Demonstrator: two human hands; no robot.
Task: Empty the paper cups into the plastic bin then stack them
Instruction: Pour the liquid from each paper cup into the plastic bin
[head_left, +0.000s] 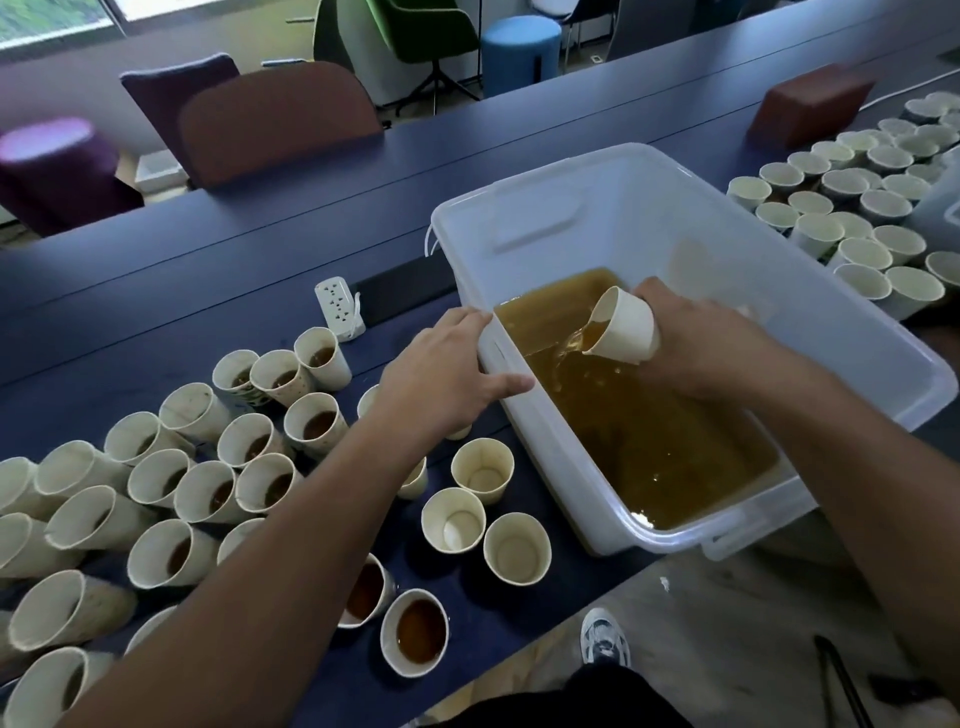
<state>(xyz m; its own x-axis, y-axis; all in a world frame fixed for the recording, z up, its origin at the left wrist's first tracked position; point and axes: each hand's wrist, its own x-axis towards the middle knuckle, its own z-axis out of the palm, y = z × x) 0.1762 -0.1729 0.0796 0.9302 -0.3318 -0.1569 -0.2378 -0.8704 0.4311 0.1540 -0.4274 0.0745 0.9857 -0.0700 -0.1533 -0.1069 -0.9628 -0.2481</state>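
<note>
Right hand (696, 343) grasping a tipped paper cup (623, 327) inside the plastic bin (779, 249), brown liquid (639, 431) pouring out, left hand (447, 364) gripping the bin's near rim, filled cups (249, 441) left of the bin on the counter (208, 249)

Hands: I count two, a left hand (451, 370) on the rim and a right hand (698, 343) tipping one paper cup (623, 327).
Plastic bin (571, 218): one, holding brown liquid (649, 431).
Cups left of the bin (208, 478): I make out roughly thirty; some hide under my arm.
Empty upright cups nearest the bin (483, 470): three.
Cups at far right (852, 208): too many and too blurred to count.
Power strip (338, 307): one.
Shoe (605, 638): one.
</note>
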